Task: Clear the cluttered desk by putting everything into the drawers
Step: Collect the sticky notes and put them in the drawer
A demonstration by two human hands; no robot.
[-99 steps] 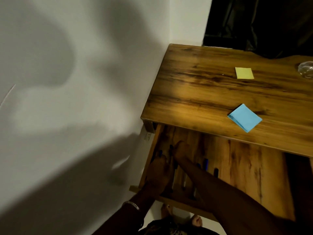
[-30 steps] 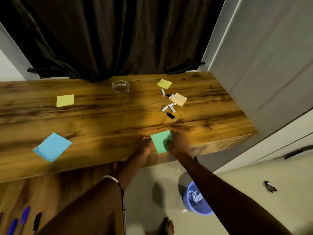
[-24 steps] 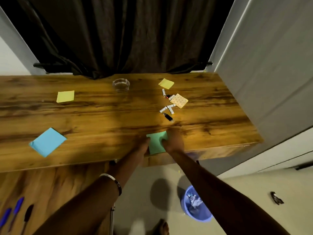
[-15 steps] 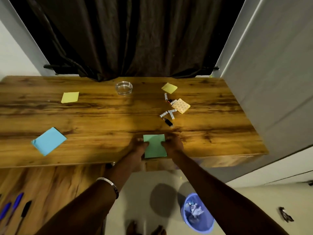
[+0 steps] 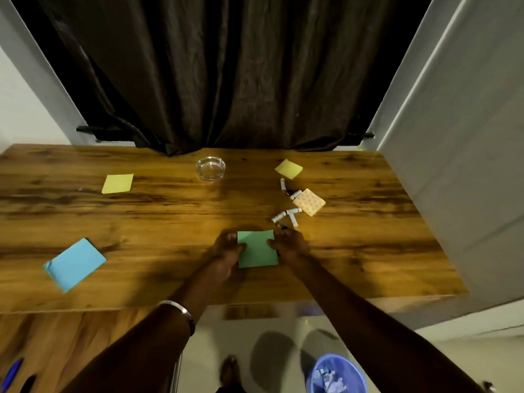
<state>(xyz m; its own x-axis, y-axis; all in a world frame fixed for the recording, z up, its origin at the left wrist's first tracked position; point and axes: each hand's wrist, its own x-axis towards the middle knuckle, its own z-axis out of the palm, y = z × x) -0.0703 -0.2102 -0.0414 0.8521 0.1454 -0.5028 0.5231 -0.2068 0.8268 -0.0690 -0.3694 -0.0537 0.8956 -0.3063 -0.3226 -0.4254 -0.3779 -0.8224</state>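
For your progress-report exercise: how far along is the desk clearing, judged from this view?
Done: pens already lie in the open drawer. In hand: left hand and right hand hold the green sticky pad by its sides. Left on the desk: blue pad, two yellow pads, glass ashtray, small batteries, dotted pad.

Dark curtain (image 5: 226, 72) behind wooden desk (image 5: 170, 211); white walls (image 5: 465, 137) either side; pale floor (image 5: 272, 353), blue bin (image 5: 336, 374); dim warm light.
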